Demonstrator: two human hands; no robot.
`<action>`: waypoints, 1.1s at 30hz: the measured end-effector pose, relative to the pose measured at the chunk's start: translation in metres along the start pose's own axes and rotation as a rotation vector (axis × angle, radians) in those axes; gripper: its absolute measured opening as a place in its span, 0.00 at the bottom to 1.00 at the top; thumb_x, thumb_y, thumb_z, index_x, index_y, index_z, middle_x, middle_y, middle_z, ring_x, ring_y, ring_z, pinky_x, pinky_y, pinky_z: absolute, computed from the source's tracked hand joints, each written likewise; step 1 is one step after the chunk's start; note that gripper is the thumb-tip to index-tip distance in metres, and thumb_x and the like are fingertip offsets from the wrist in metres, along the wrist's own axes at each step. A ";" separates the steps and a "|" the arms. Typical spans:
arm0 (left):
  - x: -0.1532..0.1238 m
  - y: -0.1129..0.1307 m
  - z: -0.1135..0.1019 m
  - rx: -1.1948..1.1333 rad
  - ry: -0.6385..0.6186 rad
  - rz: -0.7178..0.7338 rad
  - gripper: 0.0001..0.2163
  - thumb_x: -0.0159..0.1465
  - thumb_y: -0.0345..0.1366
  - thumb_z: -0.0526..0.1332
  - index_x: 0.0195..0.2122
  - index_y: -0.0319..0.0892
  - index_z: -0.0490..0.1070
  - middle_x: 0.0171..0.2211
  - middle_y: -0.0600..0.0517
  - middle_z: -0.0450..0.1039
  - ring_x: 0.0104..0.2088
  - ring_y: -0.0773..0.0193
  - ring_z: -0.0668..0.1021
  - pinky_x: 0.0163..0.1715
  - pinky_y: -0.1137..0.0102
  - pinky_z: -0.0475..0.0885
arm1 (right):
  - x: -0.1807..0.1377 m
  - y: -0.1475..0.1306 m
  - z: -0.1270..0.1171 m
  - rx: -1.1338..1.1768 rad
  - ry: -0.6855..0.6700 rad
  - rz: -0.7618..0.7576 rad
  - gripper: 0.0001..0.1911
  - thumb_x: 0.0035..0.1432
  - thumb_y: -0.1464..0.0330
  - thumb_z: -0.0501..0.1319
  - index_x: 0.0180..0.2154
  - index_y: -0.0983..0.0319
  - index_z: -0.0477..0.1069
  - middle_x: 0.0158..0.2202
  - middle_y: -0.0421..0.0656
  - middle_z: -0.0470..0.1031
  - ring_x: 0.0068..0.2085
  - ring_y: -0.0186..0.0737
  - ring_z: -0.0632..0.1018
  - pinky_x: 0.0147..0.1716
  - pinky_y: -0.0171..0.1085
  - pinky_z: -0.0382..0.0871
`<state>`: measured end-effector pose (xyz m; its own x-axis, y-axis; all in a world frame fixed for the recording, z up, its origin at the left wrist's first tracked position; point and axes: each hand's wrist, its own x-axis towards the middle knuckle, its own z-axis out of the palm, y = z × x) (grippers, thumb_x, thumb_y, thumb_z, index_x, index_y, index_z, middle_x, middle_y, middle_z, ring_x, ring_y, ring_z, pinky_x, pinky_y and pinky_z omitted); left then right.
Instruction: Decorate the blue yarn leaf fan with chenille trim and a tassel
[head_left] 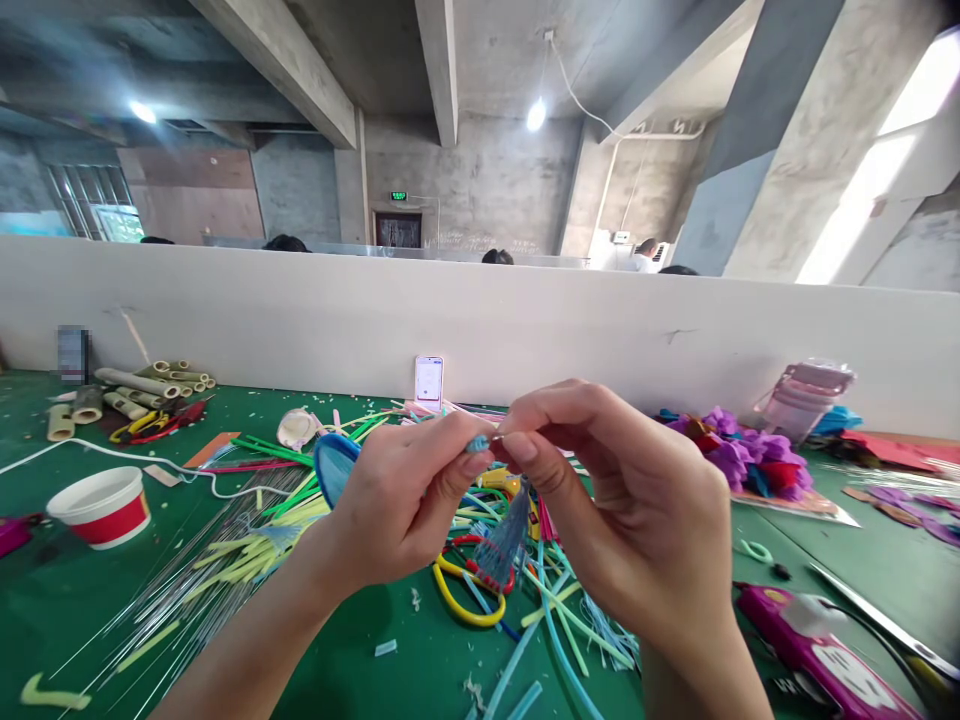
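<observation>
My left hand point(409, 495) and my right hand point(622, 490) meet in front of me above the green table point(90, 600). Both pinch a small light-blue piece point(478, 443) between fingertips, apparently on a thin wire. A grey-blue fringed tassel point(506, 535) hangs below the pinch. A blue oval piece point(334, 465) shows behind my left hand. Under the hands lie yellow-handled scissors point(465, 590) with red trim.
Green and blue strips and thin wires point(187, 580) litter the table. A red-and-white cup point(101, 505) stands left, paper rolls point(142, 385) far left. A phone point(429, 381) leans on the white partition point(525, 330). Purple flowers point(739, 460), a pink bottle point(806, 395) and a pink tool point(817, 660) lie right.
</observation>
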<state>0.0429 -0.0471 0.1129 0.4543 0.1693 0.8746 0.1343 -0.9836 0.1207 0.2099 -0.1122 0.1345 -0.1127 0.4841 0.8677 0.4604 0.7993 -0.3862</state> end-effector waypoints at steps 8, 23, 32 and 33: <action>0.000 0.000 0.000 0.003 -0.008 0.004 0.06 0.70 0.28 0.54 0.42 0.42 0.69 0.27 0.56 0.71 0.21 0.71 0.63 0.24 0.73 0.61 | 0.001 0.001 -0.001 -0.062 -0.021 -0.017 0.05 0.64 0.74 0.61 0.38 0.58 0.72 0.34 0.41 0.75 0.34 0.37 0.76 0.31 0.37 0.71; 0.001 -0.005 0.002 0.029 -0.062 -0.026 0.06 0.71 0.29 0.53 0.36 0.43 0.64 0.21 0.59 0.59 0.20 0.71 0.59 0.21 0.73 0.53 | 0.004 0.006 -0.002 -0.217 -0.047 -0.061 0.06 0.64 0.76 0.58 0.35 0.59 0.69 0.31 0.39 0.74 0.29 0.32 0.71 0.30 0.33 0.68; 0.000 -0.006 0.004 0.088 -0.082 -0.117 0.09 0.72 0.33 0.52 0.34 0.43 0.65 0.20 0.59 0.59 0.19 0.71 0.59 0.20 0.72 0.52 | 0.007 0.015 -0.003 -0.170 -0.098 -0.040 0.07 0.64 0.76 0.56 0.36 0.59 0.69 0.32 0.40 0.74 0.31 0.33 0.75 0.30 0.32 0.69; 0.000 -0.007 0.004 0.083 -0.085 -0.125 0.09 0.72 0.34 0.52 0.34 0.43 0.66 0.20 0.59 0.59 0.19 0.71 0.58 0.20 0.72 0.52 | 0.007 0.016 -0.003 -0.156 -0.104 -0.031 0.07 0.65 0.76 0.56 0.36 0.59 0.69 0.32 0.40 0.74 0.31 0.33 0.75 0.30 0.32 0.70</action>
<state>0.0456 -0.0404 0.1100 0.5022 0.2983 0.8117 0.2654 -0.9465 0.1836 0.2188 -0.0971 0.1353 -0.2158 0.5006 0.8383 0.5855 0.7534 -0.2992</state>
